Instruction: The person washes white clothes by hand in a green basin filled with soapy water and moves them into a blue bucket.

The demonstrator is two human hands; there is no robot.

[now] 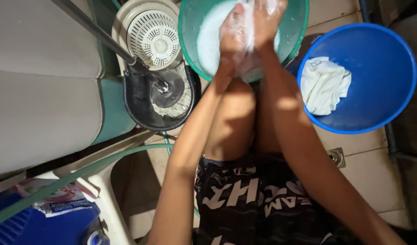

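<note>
Both hands are pressed together over a green basin (294, 34) of soapy white water at the top centre. My left hand (232, 28) and my right hand (267, 18) squeeze a wet white cloth (247, 43) between them; it is foamy and partly hidden by the fingers. To the right stands a blue basin (385, 77) with a crumpled white garment (324, 84) lying in it. My bare knees and dark printed shorts fill the lower centre.
A spin mop bucket (140, 97) with a white strainer basket (155, 38) and a mop handle (99, 34) stands to the left. A white appliance (40, 90) fills the left side. A green hose (90, 165), a detergent packet (58, 199) and a floor drain (336, 156) lie on the tiled floor.
</note>
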